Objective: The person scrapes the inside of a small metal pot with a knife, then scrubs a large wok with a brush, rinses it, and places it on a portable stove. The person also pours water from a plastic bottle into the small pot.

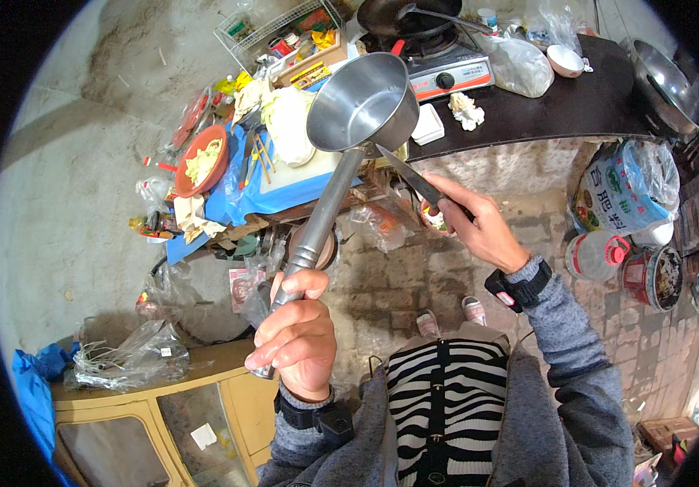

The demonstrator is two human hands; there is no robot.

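Observation:
Gripped in my left hand [304, 338] is the long tubular handle of a metal water dipper [358, 100]. Its bowl tilts towards me in front of the stove, and no water can be made out inside. My right hand [480, 225] holds a dark-bladed kitchen knife [410, 175] by its handle. The knife tip points up at the base of the dipper's bowl; whether it touches cannot be told. Beyond the dipper, a napa cabbage [288, 128] lies on a white cutting board [295, 176]. An orange bowl [223, 163] of cut cabbage [204, 163] is to its left.
A portable gas stove [453, 76] carries a black wok [380, 18] on the dark counter [526, 119]. Chopsticks [262, 158] lie beside the board. A plastic jug [593, 255] and a bucket [651, 280] stand on the brick floor at right. A yellow cabinet [142, 405] is lower left.

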